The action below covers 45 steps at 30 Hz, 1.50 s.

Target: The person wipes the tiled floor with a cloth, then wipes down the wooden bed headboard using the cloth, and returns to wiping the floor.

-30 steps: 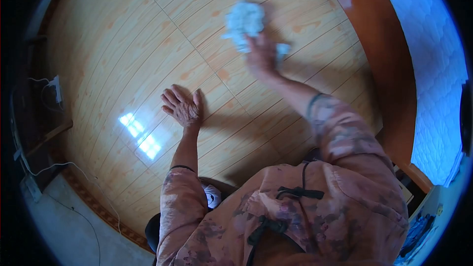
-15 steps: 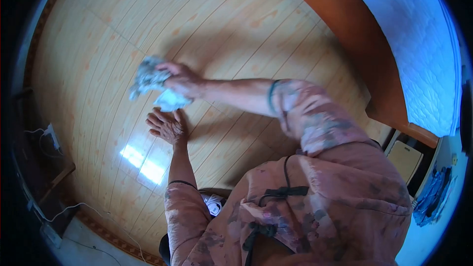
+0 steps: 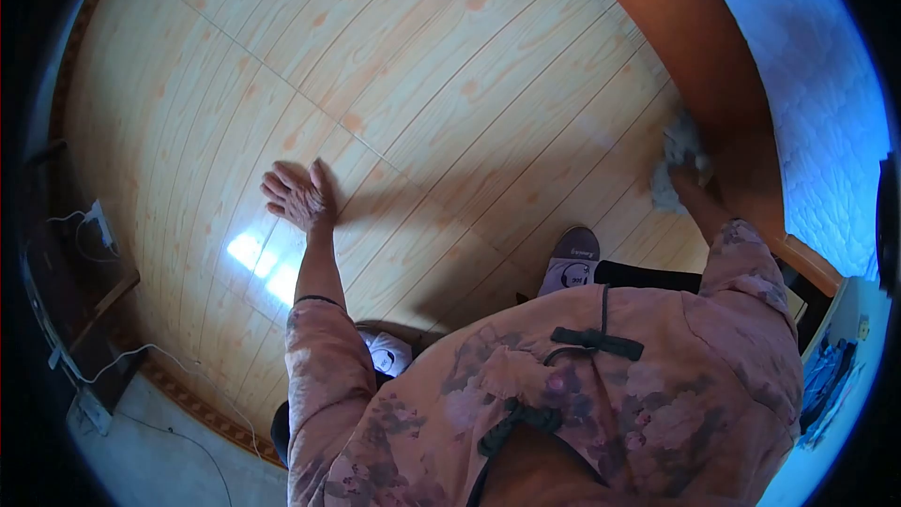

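On the wood-patterned tiled floor (image 3: 450, 122), my left hand (image 3: 302, 199) lies flat with its fingers spread and nothing in it. Far to the right, my right hand (image 3: 692, 184) grips a crumpled grey-white cloth (image 3: 682, 139) against the floor. The cloth is close to the foot of the reddish-brown bed frame (image 3: 727, 66). Shadow darkens this hand, and its fingers are partly lost in the cloth.
A pale quilted mattress (image 3: 826, 122) rests on the bed frame. My shoe (image 3: 572, 263) is planted below the right arm. A white power strip (image 3: 101, 223) and cables lie at the left, beside dark wooden furniture (image 3: 80, 291). Blue fabric (image 3: 826, 376) is at the lower right.
My right hand has swept the cloth from beside my left hand across to the bed frame on the right. My left hand stays flat on the floor; the view has shifted.
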Each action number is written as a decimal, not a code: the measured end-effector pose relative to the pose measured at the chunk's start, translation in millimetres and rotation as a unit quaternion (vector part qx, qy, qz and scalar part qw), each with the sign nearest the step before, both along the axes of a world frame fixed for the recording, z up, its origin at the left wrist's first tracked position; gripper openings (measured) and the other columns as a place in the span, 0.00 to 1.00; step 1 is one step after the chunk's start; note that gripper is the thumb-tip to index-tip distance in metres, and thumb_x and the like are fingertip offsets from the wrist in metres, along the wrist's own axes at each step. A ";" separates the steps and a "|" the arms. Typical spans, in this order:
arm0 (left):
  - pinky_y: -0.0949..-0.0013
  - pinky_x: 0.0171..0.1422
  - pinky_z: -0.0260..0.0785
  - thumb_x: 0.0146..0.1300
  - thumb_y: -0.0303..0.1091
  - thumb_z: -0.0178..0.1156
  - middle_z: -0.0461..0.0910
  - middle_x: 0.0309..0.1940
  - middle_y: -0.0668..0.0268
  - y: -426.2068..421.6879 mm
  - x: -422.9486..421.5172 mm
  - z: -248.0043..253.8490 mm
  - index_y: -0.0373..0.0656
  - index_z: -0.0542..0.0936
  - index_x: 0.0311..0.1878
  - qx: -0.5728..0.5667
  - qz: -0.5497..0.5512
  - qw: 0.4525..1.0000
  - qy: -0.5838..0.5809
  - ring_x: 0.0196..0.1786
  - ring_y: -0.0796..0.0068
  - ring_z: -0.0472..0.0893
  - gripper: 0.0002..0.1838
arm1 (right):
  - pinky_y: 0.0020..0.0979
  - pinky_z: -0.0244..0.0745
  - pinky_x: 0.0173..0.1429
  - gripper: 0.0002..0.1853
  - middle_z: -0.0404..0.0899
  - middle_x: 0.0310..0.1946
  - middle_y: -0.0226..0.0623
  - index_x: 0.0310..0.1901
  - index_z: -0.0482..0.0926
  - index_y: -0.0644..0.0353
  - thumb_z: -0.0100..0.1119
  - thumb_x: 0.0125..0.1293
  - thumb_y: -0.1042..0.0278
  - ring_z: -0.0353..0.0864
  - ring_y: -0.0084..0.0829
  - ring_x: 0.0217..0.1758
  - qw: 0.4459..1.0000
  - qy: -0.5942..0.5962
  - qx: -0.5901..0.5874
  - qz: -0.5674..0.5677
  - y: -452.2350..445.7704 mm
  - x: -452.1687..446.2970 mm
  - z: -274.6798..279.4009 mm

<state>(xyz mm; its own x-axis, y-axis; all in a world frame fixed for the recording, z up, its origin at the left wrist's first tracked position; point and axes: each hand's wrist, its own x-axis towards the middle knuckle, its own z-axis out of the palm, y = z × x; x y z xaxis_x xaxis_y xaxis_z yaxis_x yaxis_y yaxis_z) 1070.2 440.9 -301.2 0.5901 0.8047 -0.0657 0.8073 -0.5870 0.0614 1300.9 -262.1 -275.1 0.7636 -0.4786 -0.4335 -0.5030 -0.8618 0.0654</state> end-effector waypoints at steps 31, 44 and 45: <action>0.40 0.72 0.35 0.54 0.58 0.58 0.48 0.72 0.57 7.2 -12.5 -19.5 0.54 0.54 0.71 0.025 0.002 0.998 -0.057 0.76 0.53 0.41 0.44 | 0.30 0.76 0.47 0.28 0.75 0.41 0.35 0.58 0.68 0.62 0.52 0.50 0.78 0.76 0.28 0.42 0.544 0.120 0.830 -0.006 648.9 -94.6 53.2; 0.36 0.72 0.31 0.62 0.61 0.47 0.47 0.73 0.50 13.3 -15.5 -17.0 0.47 0.54 0.73 -0.021 -0.014 0.997 -0.075 0.76 0.47 0.40 0.41 | 0.48 0.51 0.72 0.32 0.60 0.65 0.49 0.64 0.63 0.61 0.59 0.60 0.59 0.56 0.49 0.70 0.753 -0.258 0.201 0.571 366.0 -20.9 -9.4; 0.35 0.72 0.32 0.61 0.62 0.48 0.47 0.73 0.50 14.8 -16.3 -15.7 0.47 0.54 0.73 -0.021 -0.021 0.996 -0.078 0.76 0.47 0.40 0.42 | 0.49 0.48 0.73 0.33 0.58 0.67 0.49 0.65 0.61 0.61 0.59 0.60 0.58 0.54 0.49 0.71 0.750 -0.267 0.188 0.576 363.7 -26.2 -12.3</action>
<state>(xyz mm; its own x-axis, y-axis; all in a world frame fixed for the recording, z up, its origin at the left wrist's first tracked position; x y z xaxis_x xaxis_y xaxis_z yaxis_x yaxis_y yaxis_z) 1053.9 455.7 -316.9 0.6294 0.7771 -0.0036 0.7603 -0.6148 0.2097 1274.7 101.6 -287.4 0.6893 0.7106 0.1412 0.7205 -0.6521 -0.2360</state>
